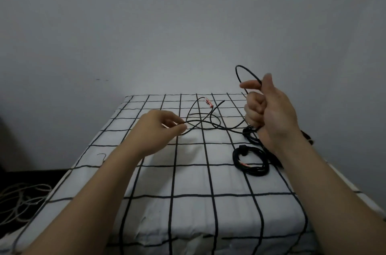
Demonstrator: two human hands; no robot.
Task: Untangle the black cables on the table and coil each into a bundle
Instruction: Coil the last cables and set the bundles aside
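Observation:
A loose black cable lies in crossing loops at the far middle of the table, one end carrying a red-and-white tag. My left hand pinches a strand of it just above the cloth. My right hand is raised at the right, fingers curled round the same cable; a loop arcs up above the forefinger. A coiled black bundle lies on the table below my right hand. Another black bundle is partly hidden behind my right wrist.
The table wears a white cloth with a black grid. A short black scrap lies near its left edge. Pale cables are heaped on the dark floor at the left. A plain wall stands behind.

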